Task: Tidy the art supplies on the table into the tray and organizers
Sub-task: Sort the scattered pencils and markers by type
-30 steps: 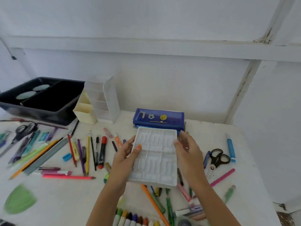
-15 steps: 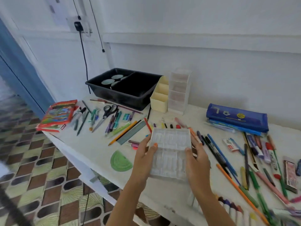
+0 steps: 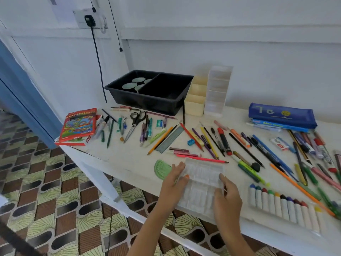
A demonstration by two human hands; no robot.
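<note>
Here, in the lower middle of the frame, a white compartment insert is held at the near edge of the bench; whether it rests on the surface cannot be told. Its left edge is gripped by the left hand, thumb laid on top, and its right edge is gripped by the right hand in the same way. Just left of the insert a green protractor is seen flat on the bench, partly covered by the left hand. To the lower right a row of oil pastels is laid side by side. Pens, pencils and markers are scattered across the middle of the bench, with a grey ruler and black-handled scissors among them. At the upper middle a black tray is set against the wall, with round pale discs in its left compartment; a cream organizer and a clear drawer organizer are placed beside it. A blue pencil case is seen at the right, a red pencil box at the left.
</note>
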